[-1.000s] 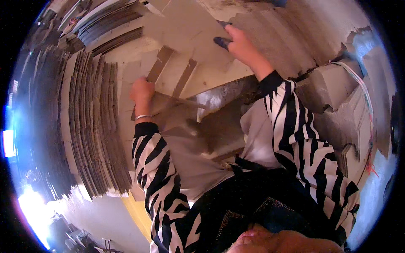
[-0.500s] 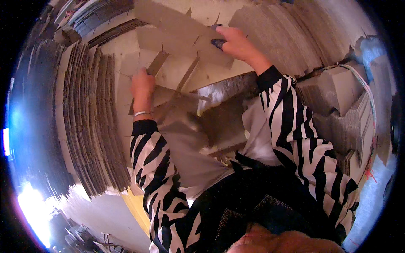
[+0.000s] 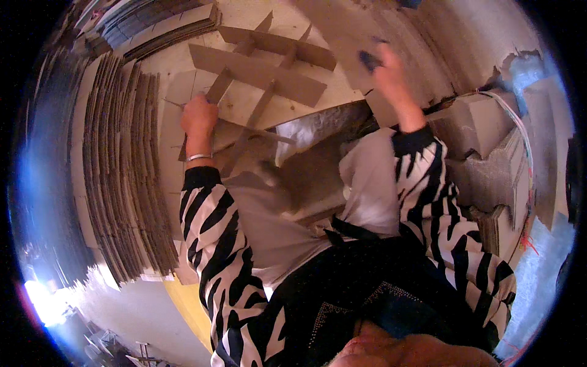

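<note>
A grid of slotted cardboard divider strips [image 3: 260,72] stands on edge on a pale wooden board [image 3: 342,98] in front of me, long strips crossing shorter ones. My left hand [image 3: 200,116] is closed at the grid's near left corner, by the ends of the strips. The fingers seem wrapped round a cardboard strip, which the hand partly hides. My right hand [image 3: 388,73] is off the grid, beside a large pile of brown cardboard [image 3: 422,46] at the right. Dark covers show on its fingertips. It is slightly blurred, fingers apart, with nothing visible between them.
Tall rows of cardboard pieces on edge [image 3: 125,171] line the left side. More flat cardboard [image 3: 171,30] lies at the far left. Folded cardboard stacks [image 3: 483,140] stand at the right, near a pale cord [image 3: 516,113]. Below the board's near edge are my knees.
My right hand has let go of a long cardboard strip and moved right. That strip now stands across the grid. My left hand has shifted only slightly.
</note>
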A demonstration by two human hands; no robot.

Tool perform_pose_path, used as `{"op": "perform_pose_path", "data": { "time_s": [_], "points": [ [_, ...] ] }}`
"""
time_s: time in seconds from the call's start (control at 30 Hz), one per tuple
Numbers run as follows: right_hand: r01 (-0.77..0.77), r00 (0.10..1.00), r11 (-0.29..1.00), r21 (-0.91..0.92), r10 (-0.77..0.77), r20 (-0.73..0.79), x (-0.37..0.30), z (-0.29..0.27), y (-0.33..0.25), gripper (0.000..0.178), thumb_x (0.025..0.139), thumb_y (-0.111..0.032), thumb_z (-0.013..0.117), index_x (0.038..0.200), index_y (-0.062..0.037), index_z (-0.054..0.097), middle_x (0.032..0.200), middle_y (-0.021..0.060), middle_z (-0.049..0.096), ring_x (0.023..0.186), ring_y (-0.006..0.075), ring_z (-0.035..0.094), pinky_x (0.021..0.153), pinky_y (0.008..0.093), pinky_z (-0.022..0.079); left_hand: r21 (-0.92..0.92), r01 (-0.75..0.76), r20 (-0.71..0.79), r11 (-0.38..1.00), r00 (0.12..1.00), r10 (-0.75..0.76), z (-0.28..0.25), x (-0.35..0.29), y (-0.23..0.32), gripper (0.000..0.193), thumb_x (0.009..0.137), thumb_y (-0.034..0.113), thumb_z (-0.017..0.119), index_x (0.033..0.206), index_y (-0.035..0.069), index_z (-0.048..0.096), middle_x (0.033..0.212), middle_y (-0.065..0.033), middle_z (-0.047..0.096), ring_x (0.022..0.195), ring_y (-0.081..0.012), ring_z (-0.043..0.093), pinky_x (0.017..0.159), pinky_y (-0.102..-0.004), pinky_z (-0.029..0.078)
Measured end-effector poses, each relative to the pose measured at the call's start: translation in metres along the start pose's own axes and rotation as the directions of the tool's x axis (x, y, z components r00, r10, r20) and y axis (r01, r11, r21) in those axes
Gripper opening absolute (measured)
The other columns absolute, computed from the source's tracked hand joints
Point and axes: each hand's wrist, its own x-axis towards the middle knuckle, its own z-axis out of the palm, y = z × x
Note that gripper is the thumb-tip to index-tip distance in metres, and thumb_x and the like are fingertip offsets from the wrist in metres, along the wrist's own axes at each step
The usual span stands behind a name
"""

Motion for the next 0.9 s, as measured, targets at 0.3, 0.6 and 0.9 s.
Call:
{"op": "perform_pose_path", "data": {
  "time_s": [0.3,0.6,0.9],
  "points": [
    [0.089,0.995,0.815,-0.573,-0.103,0.008,-0.014,-0.063,0.030,0.040,0.080,-0.005,0.058,0.119,-0.0049,0.058,0.112,0.0201,0.063,0.103,0.0376,0.059,0.088,0.0414,0.047,0.015,0.013,0.034,1.000,0.999,-0.013,-0.002,-0.001,0.009,0.029,0.081,0.022,0.054,0.106,0.009,0.063,0.109,-0.0183,0.065,0.104,-0.0372,0.061,0.084,-0.0482,0.051],
    [0.465,0.779,0.776,-0.425,-0.132,0.612,-0.019,0.122,0.010,0.031,0.078,-0.008,0.057,0.109,-0.0121,0.061,0.089,0.0164,0.065,0.085,0.0345,0.065,0.066,0.0482,0.052,0.065,-0.014,0.022,0.998,1.000,0.012,0.001,0.002,0.019,0.028,0.081,0.022,0.055,0.104,0.011,0.065,0.105,-0.0167,0.067,0.100,-0.0365,0.063,0.083,-0.0468,0.051],
    [0.306,0.816,0.877,-0.371,-0.041,0.576,-0.005,0.118,0.005,0.026,0.077,-0.010,0.058,0.101,-0.0114,0.064,0.085,0.0175,0.064,0.075,0.0338,0.065,0.062,0.0466,0.052,-0.059,-0.138,-0.352,0.989,0.929,0.109,0.007,0.001,0.001,0.032,0.081,0.027,0.057,0.104,0.006,0.064,0.105,-0.0207,0.066,0.104,-0.0377,0.061,0.087,-0.0477,0.049]
  ]
}}
